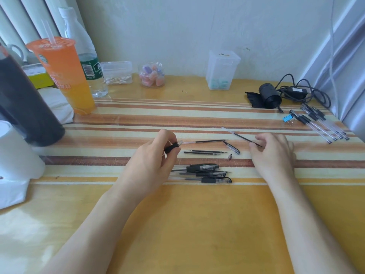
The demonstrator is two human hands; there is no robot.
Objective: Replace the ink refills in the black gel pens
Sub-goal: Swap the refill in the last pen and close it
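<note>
two hands work at mid-frame: left hand [154, 157] grips a pen barrel [172, 148] with a protruding refill [209, 141]; right hand [274, 153] pinches a loose refill [242, 137]; black gel pens [205, 173] lie piled just below.

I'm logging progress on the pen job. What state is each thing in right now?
Left hand: grips the pen barrel.
First refill: sticks out of that barrel.
Right hand: pinches a second refill.
Pen cap: off, lying loose.
Metal tip: off, lying loose.
Two spare refills: loose, side by side.
Pile of pens: lying untouched.
Orange drink: nearly full, straw in.
</note>
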